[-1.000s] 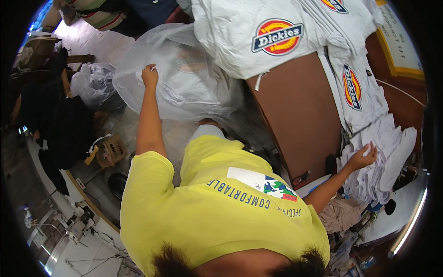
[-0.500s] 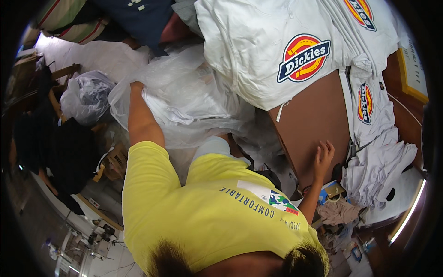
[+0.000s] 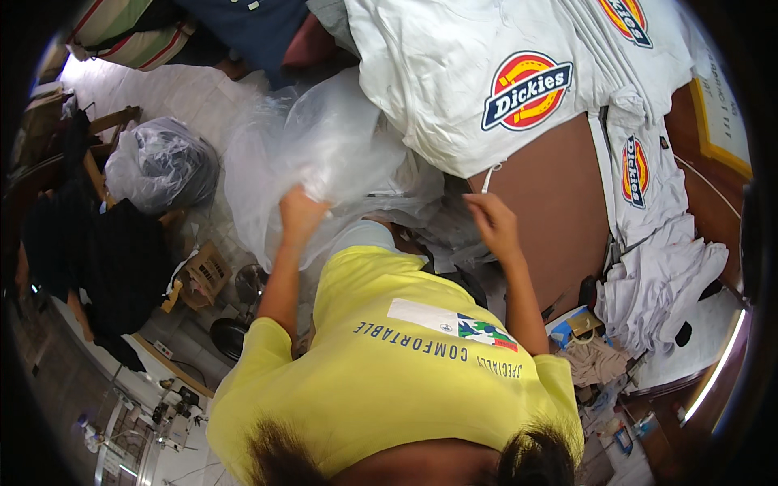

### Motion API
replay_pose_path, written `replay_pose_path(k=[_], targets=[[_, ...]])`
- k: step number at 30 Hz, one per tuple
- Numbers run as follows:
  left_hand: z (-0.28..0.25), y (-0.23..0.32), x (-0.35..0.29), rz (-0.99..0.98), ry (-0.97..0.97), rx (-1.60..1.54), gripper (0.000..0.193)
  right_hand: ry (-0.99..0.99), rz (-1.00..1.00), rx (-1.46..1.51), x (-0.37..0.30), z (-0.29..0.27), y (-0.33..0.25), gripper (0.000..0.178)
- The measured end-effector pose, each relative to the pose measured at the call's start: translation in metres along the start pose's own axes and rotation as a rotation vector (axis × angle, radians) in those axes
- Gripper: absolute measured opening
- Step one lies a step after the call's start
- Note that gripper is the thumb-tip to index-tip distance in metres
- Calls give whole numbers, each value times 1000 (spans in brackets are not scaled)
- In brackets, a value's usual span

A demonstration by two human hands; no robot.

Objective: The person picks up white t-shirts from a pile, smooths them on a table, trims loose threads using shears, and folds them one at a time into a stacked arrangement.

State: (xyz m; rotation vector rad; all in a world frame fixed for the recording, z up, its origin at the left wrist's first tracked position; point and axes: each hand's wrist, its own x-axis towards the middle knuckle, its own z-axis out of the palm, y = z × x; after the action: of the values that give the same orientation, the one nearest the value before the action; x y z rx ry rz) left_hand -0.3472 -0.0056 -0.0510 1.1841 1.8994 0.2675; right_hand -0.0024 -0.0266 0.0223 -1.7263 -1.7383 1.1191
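My left hand (image 3: 302,212) is closed on the edge of a large clear plastic bag (image 3: 324,121) in front of my body. The bag is crumpled and partly smeared by motion, so what lies under its folds is hard to see. My right hand (image 3: 496,225) hovers over the near left edge of a brown board (image 3: 551,219), its fingers loosely bent and apart, with nothing visible in them. Just beyond its fingertips, a white drawstring (image 3: 489,178) hangs from white printed garments (image 3: 454,97) spread over the board.
A stuffed plastic bag (image 3: 162,166) sits on the floor at left, near dark clothes (image 3: 121,267) and a torn cardboard box (image 3: 207,271). White garments (image 3: 660,292) are bunched at right, above a beige cloth (image 3: 592,360). Dark blue fabric (image 3: 247,36) lies at the far side.
My left hand has drawn back toward me and right, pulling the plastic bag and covering the white cloth in it. My right hand has lifted off the board and moved left and away from me.
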Motion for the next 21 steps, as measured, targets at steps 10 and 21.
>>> replay_pose_path(k=[10,21], targets=[[-19,28,-168,662,-123,-73,37,-252,-517,-476,43,63,0,88],[-56,43,-270,856,84,75,34,-798,-792,-653,34,39,-25,65]])
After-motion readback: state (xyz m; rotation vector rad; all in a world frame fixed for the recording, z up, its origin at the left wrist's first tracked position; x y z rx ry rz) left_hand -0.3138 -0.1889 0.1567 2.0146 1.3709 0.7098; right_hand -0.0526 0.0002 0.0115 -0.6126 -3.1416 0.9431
